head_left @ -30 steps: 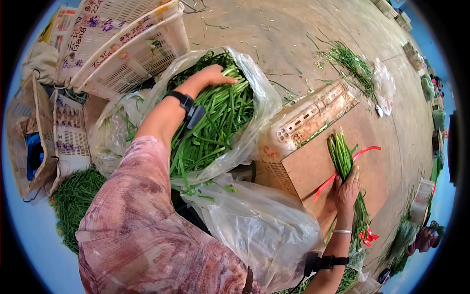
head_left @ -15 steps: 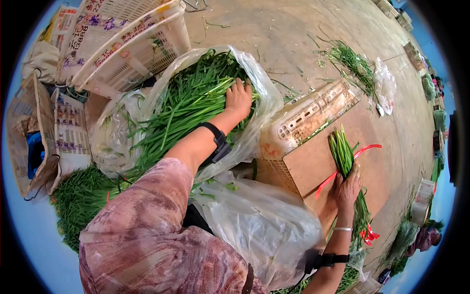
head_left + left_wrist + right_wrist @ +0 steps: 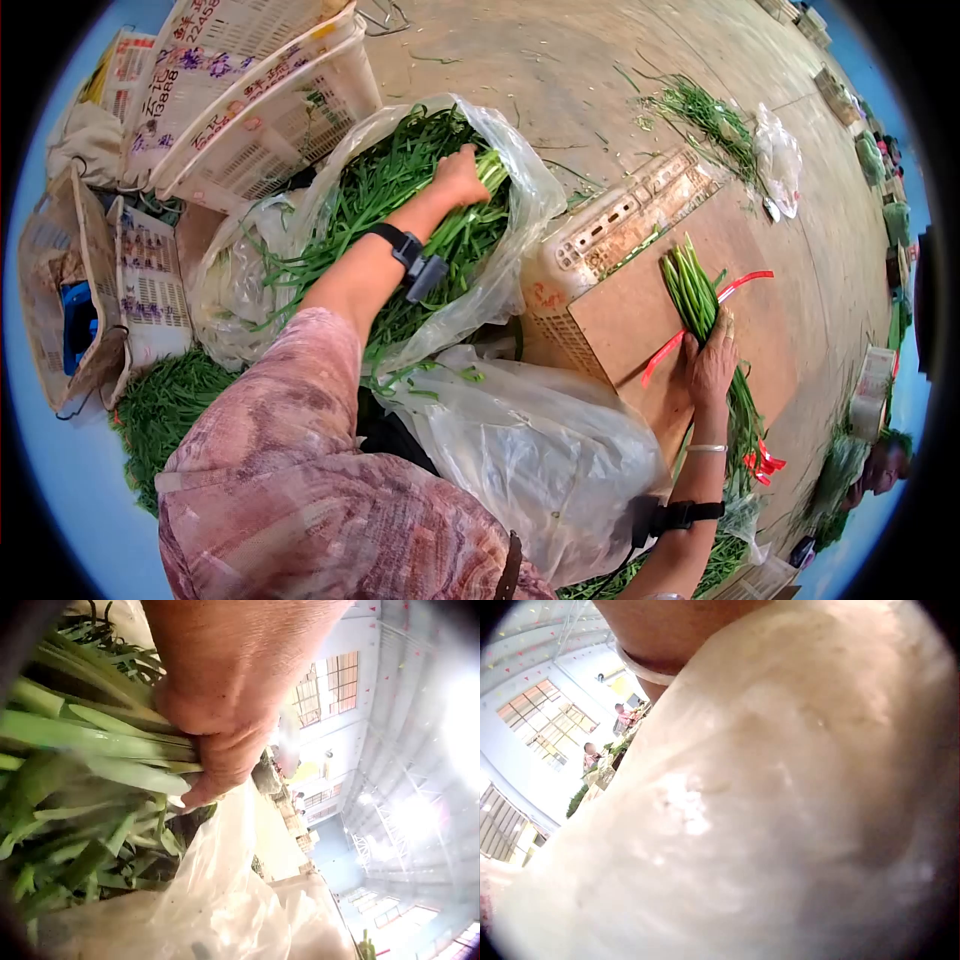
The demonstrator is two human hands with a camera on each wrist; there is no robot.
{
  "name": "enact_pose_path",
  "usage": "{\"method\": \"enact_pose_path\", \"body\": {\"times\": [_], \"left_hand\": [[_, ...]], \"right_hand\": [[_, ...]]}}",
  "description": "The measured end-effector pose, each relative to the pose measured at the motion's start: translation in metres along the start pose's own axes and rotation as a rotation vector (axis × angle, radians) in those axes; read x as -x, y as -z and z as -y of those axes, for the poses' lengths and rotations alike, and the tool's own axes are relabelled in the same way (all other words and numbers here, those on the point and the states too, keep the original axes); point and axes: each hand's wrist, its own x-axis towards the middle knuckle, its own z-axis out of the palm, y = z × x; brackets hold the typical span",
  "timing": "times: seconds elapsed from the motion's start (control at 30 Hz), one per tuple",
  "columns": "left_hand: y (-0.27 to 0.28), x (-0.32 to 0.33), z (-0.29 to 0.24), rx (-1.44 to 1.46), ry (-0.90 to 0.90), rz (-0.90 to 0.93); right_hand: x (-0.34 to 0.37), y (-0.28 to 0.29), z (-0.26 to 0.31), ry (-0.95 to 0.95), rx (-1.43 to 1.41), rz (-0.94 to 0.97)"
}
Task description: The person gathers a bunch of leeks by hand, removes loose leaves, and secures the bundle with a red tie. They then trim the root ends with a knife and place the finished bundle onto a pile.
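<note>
My left hand (image 3: 460, 178) reaches into a clear plastic bag (image 3: 535, 195) full of loose garlic chives (image 3: 400, 175). Its fingers curl round some pale stem ends (image 3: 150, 776) in the left wrist view. My right hand (image 3: 712, 365) grips a small bundle of garlic chives (image 3: 688, 283), stem ends pointing away, over a brown board (image 3: 620, 325). A red ribbon (image 3: 748, 283) crosses beneath this bundle, its ends sticking out both sides. Clear plastic sheeting (image 3: 727, 825) fills most of the right wrist view and hides the right fingers there.
The board lies on an upturned white crate (image 3: 590, 235). Large white crates (image 3: 270, 120) lean at the back left. A heap of chives (image 3: 170, 400) lies left of my body. Loose greens (image 3: 710, 115) and a crumpled plastic bag (image 3: 777, 165) are on the floor beyond.
My left hand swept right across the bagged chives, spreading leaves leftward, then drew slightly back to the left, fingers at the stems. The right hand keeps its hold on the bundle.
</note>
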Motion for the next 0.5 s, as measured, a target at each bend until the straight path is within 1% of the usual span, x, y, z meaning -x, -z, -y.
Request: {"method": "enact_pose_path", "body": {"times": [0.03,0.1,0.17,0.23,0.27,0.3,0.33,0.37,0.43,0.47,0.5], "left_hand": [[0.004,-0.003,0.005,-0.002,-0.003,0.003],[0.012,-0.009,0.015,0.293,-0.011,0.105],[0.020,-0.011,0.017,0.609,0.042,0.193],[0.028,-0.007,0.020,0.707,0.036,0.189],[0.028,-0.008,0.025,0.709,0.035,0.191],[0.027,-0.009,0.031,0.689,-0.003,0.150],[0.028,-0.009,0.033,0.668,-0.039,0.109],[0.029,-0.009,0.034,0.672,-0.037,0.112],[0.034,-0.009,0.035,0.600,-0.117,0.128],[0.036,-0.007,0.034,0.568,-0.144,0.107],[0.039,-0.006,0.032,0.573,-0.144,0.108]], "right_hand": [[0.000,-0.001,-0.001,0.010,-0.009,-0.012],[0.000,-0.002,-0.001,0.024,-0.016,-0.022],[0.000,0.002,0.002,-0.009,-0.018,0.015],[-0.001,0.005,0.002,-0.018,-0.006,0.038],[-0.001,0.007,0.003,-0.024,0.003,0.061],[-0.002,0.009,0.004,-0.025,0.006,0.062],[-0.002,0.012,0.007,-0.071,0.049,0.118],[-0.003,0.017,0.011,-0.117,0.092,0.175],[-0.004,0.028,0.019,-0.123,0.135,0.182],[-0.004,0.034,0.023,-0.130,0.173,0.185],[-0.005,0.038,0.026,-0.130,0.178,0.185]]}}
